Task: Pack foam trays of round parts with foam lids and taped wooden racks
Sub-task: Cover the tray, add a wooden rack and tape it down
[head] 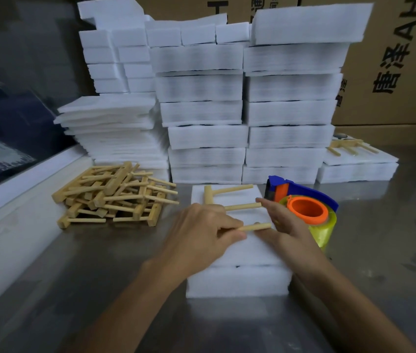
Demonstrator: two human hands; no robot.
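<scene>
A white foam tray with its foam lid point(237, 281) lies on the steel table in front of me. A wooden rack point(230, 200) with three pegs lies flat on the lid. My left hand point(202, 235) pinches the nearest peg of the rack. My right hand point(283, 225) lies with straight fingers on the lid's right side, fingertips near the middle peg. Any round parts inside the tray are hidden under the lid.
A blue and orange tape dispenser point(306, 207) with a yellowish roll stands just right of the tray. A heap of wooden racks point(115, 194) lies to the left. Tall stacks of foam trays point(247, 110) rise behind; a packed tray with a rack point(354, 164) sits at the right. Cardboard boxes point(392, 59) stand at the back.
</scene>
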